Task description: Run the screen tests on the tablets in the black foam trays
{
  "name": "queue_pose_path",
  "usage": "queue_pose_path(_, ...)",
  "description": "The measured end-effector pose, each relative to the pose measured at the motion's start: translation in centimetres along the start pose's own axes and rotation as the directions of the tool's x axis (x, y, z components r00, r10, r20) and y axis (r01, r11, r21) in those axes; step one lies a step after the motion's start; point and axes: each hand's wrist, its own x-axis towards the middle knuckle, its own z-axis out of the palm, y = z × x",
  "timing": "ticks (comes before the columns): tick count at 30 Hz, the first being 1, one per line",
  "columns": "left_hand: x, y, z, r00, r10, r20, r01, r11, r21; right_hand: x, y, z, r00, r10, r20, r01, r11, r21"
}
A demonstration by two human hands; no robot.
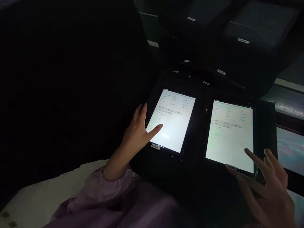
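Two lit tablets lie side by side in a dark room. My left hand (137, 134), in a mauve sleeve, rests at the left edge of the left tablet (172, 118), thumb stretched onto its white screen, fingers apart. My right hand (266, 186) hovers at the lower right corner of the right tablet (230, 134), fingers spread, holding nothing. Both screens show a form with checkboxes and green text.
Several dark, switched-off tablets (258, 23) with white labels are stacked behind. Another lit screen (289, 150) shows at the right edge. A pale cloth (54, 193) lies at the lower left. The left side is black.
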Motion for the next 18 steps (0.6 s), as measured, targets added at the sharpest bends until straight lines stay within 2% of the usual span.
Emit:
queue_pose_path(2,0.3,-0.3,0.1,0.999,0.026,-0.046,-0.031,0.994,-0.103,-0.4,0.9,0.1,0.998,-0.047,0.043,0.050,0.997,-0.051)
queue_pose_path(4,0.5,-0.6,-0.1,0.997,0.035,-0.066,-0.046,0.984,-0.174,-0.7,1.5,0.4,0.998,-0.030,0.059,0.036,0.994,-0.102)
queue_pose_path(9,0.8,-0.7,-1.0,1.000,-0.014,0.002,0.014,0.960,-0.280,-0.7,0.3,0.8,0.975,0.215,-0.047,-0.219,0.970,-0.105)
queue_pose_path(11,0.8,-0.5,-1.2,0.999,-0.025,0.037,0.036,0.948,-0.316,-0.3,-0.5,0.8,0.964,0.252,-0.085,-0.258,0.963,-0.072)
queue_pose_path(13,0.7,-0.5,-1.4,0.998,-0.031,0.050,0.046,0.935,-0.351,-0.1,-0.9,0.8,0.966,0.236,-0.102,-0.242,0.969,-0.055)
queue_pose_path(16,0.6,-0.8,-1.2,0.999,-0.037,0.032,0.047,0.924,-0.379,0.0,-1.1,0.9,0.987,0.147,-0.071,-0.151,0.987,-0.055)
queue_pose_path(18,0.7,-1.1,-1.0,1.000,-0.019,0.014,0.023,0.929,-0.370,0.0,-1.1,0.9,0.990,0.131,-0.046,-0.133,0.989,-0.064)
